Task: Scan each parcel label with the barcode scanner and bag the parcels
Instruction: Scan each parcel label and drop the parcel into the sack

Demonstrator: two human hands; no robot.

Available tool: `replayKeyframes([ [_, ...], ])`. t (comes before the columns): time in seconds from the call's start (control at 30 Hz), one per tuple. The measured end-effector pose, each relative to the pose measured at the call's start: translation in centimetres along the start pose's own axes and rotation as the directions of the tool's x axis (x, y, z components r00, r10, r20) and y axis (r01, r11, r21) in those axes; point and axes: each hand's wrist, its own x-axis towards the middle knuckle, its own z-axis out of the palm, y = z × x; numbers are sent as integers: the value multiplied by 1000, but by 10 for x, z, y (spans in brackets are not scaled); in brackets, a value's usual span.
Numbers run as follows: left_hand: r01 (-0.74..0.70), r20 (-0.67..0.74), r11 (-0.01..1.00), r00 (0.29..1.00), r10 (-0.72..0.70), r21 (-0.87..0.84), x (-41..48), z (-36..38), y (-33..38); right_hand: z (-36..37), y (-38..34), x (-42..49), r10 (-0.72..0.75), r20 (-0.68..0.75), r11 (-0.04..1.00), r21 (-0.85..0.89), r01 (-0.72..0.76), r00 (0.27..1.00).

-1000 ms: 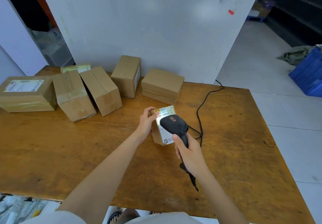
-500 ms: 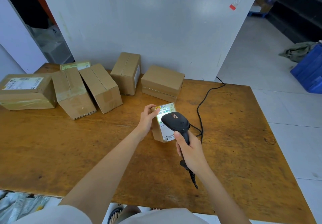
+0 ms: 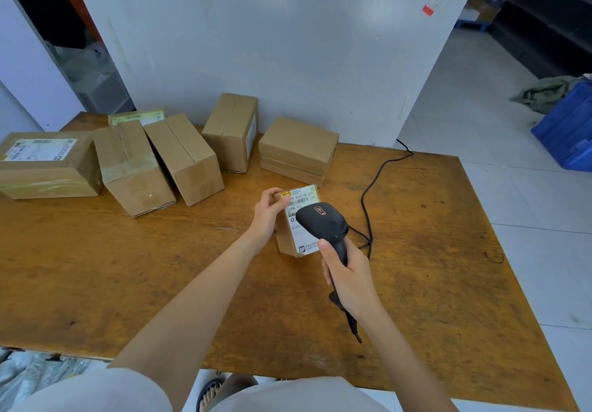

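Holding the small brown cardboard parcel upright near the middle of the worn wooden table, my left hand curls its fingers round the parcel's left edge and top corner. My right hand is wrapped round the handle of the black handheld barcode scanner, whose head hangs just over the white printed label on the parcel's face. The scanner's black cable trails to the table's far edge. More taped cardboard boxes sit back left.
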Motion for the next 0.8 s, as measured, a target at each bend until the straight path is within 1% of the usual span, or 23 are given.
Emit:
replayKeyframes([
  [0.2,-1,-10,1000,1000,1,-12,1,-1,-1,0,-4,-6,-26,-20,999,-21,25,999],
  [0.37,4,-6,1000,1000,-4,-20,2,-3,-3,-1,-7,-13,-53,-49,996,-71,50,997],
  [0.8,58,42,990,998,-53,-129,3,-7,-6,-4,-11,-23,-70,-62,992,-106,63,996],
])
